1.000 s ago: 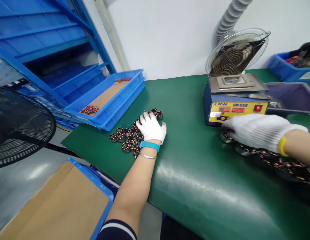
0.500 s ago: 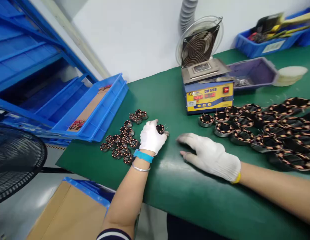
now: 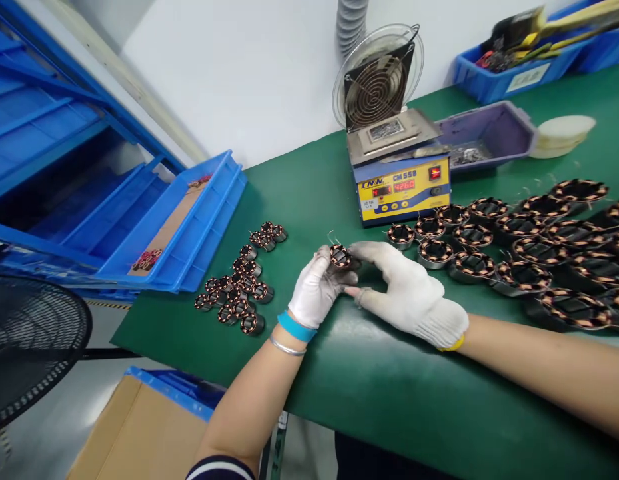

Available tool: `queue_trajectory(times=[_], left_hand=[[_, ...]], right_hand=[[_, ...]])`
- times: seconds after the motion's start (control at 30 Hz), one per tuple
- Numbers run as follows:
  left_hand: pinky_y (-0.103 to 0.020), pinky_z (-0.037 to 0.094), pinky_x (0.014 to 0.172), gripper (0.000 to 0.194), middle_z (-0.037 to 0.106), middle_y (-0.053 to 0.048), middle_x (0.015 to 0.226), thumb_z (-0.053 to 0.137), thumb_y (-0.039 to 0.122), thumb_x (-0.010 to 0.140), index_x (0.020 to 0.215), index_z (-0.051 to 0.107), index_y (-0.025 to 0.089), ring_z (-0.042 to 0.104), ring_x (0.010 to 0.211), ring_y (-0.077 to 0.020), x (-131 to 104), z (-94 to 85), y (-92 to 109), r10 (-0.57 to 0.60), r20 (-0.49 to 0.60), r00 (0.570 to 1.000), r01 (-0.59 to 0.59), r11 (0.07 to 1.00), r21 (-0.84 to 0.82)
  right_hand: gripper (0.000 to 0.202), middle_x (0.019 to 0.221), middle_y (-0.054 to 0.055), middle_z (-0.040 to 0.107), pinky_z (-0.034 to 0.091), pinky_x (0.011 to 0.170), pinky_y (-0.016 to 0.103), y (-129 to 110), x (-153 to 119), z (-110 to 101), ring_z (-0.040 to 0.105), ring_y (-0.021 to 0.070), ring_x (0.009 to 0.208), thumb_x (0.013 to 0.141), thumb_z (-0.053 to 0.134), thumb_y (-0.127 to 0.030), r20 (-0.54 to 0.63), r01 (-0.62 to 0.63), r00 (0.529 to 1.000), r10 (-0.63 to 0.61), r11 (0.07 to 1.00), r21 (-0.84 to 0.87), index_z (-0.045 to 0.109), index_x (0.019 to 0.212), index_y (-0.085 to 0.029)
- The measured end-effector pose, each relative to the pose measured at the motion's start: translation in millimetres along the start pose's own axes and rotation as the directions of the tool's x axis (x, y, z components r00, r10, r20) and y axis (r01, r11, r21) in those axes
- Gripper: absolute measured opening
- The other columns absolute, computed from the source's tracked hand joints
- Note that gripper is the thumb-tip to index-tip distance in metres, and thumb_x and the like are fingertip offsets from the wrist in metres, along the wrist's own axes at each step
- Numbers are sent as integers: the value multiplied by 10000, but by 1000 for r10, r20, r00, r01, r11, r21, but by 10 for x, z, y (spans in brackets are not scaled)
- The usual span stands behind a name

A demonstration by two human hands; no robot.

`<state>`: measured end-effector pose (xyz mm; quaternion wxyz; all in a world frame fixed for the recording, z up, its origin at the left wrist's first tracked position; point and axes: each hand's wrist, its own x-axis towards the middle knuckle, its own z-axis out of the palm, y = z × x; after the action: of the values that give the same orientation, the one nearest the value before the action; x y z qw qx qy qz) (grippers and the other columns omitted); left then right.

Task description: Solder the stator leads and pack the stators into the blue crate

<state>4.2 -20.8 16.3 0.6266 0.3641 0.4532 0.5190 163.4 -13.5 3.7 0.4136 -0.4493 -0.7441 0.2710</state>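
Observation:
Gloved in white, my left hand (image 3: 319, 283) grips a small round copper-wound coil (image 3: 340, 256) with thin wires sticking up from it. My right hand (image 3: 404, 290), also gloved, reaches in from the right with thumb and fingers apart; its fingertips are at the coil's right side, and whether they touch it is unclear. Several similar small coils (image 3: 250, 323) stand in a group on the green table (image 3: 339, 380) to the left. Larger coil rings (image 3: 472, 265) stand in rows to the right.
Behind my hands is a yellow and blue CM 558 unit (image 3: 404, 190) with a fan (image 3: 375, 99). A purple bin (image 3: 494, 137) and a blue tool bin (image 3: 509, 79) stand back right. Blue trays (image 3: 189, 233) and a black floor fan (image 3: 34, 347) are left.
My left hand has moved right with the coil, turning it so its wires point up. The fingers of my right hand have come up beside it. The view has shifted slightly.

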Motion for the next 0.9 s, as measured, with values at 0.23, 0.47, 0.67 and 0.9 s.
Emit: queue_trajectory(times=[0.23,0.47,0.67,0.9], left_hand=[[-306,544,730,424,641,-13,844,778,521,655,807,539,207,653,847,-184,-14,100,-43,76,-95,993,-77,997,1],[-344,569,795,611,721,-37,876,939,381,460,925,603,173,695,784,-186,-11,154,15,268,-208,941,-233,956,176],[-369,586,892,586,751,-60,955,956,341,482,953,638,197,727,891,-221,-51,117,-27,388,-105,916,-308,844,438],[-373,582,935,549,742,-81,1076,908,375,623,1078,659,195,717,977,-224,-76,58,-98,472,2,882,-395,735,551]], right_hand=[[544,1322,107,599,495,1084,411,32,49,28,591,270,1235,786,655,-372,16,21,1000,-21,1000,19,620,1296,-185],[603,1174,155,660,605,767,340,-5,7,-16,685,216,930,802,645,-450,171,-304,952,254,844,441,572,1308,-130],[440,937,103,700,567,776,289,-12,37,-76,668,202,873,878,515,-500,151,-284,958,244,887,363,690,1056,-138],[443,781,85,670,541,651,242,48,103,-164,640,170,735,846,559,-578,117,-389,921,372,855,343,681,851,-152]])
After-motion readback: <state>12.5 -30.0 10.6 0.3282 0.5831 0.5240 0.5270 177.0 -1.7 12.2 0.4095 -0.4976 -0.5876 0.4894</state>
